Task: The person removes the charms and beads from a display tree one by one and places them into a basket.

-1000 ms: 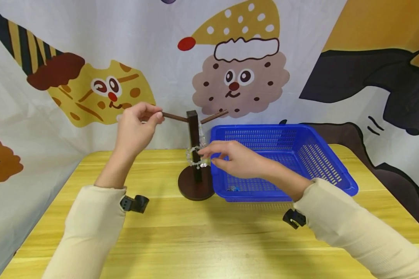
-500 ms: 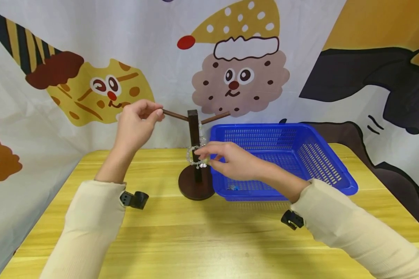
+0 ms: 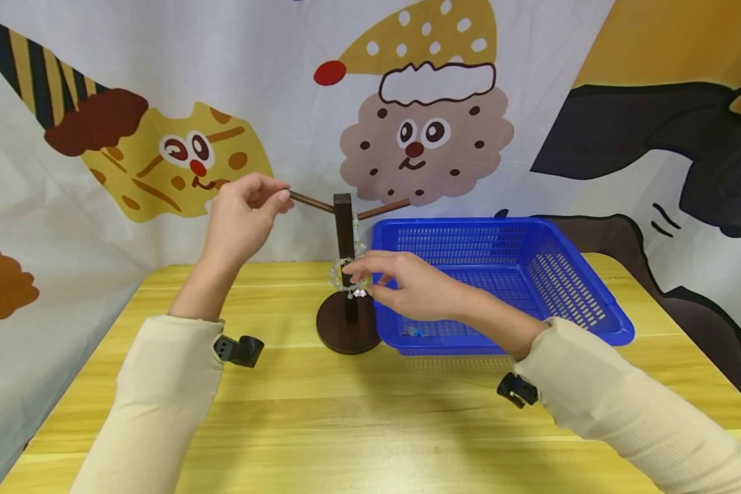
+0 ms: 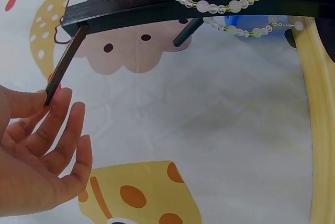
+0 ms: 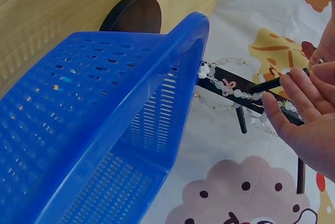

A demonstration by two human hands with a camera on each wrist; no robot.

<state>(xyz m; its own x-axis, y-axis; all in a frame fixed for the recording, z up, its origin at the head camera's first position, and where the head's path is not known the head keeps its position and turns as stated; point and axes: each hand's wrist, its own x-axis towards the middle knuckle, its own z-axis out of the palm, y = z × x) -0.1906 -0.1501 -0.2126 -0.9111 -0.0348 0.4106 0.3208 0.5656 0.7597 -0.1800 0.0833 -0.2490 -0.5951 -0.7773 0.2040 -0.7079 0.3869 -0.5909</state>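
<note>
At your far left, behind your left hand (image 3: 241, 216), the pale cloth (image 3: 12, 178) carries a yellow cartoon shape (image 3: 138, 175). Your left thumb and fingertip are together on the end of the upper left peg (image 3: 311, 200), pinching it; your other fingers fan out below the pinch in the left wrist view. A black device (image 3: 239, 350) sits at the sleeve cuff beneath that hand.

To the right of that hand, the peg runs into the dark post (image 3: 346, 237) of the stand, upright on its round base (image 3: 336, 333) on the wooden table (image 3: 346, 418). Just left of your right hand (image 3: 410, 285), a bracelet (image 4: 203, 6) of pale beads hangs in front of the post; a second beaded strand (image 4: 243, 31) hangs behind it.

Your right fingertips are at the front peg (image 5: 267, 85) and the bracelet; you cannot tell from these views whether they clamp on either or only lie against them. Above that hand, the upper right peg (image 3: 385, 208) slants upward, clear beads (image 3: 359, 245) hanging under it.

Behind and to the right of your right hand stands a blue basket (image 3: 611, 315); a small blue item (image 3: 414, 332) shows at its near left corner, too small to make out.
</note>
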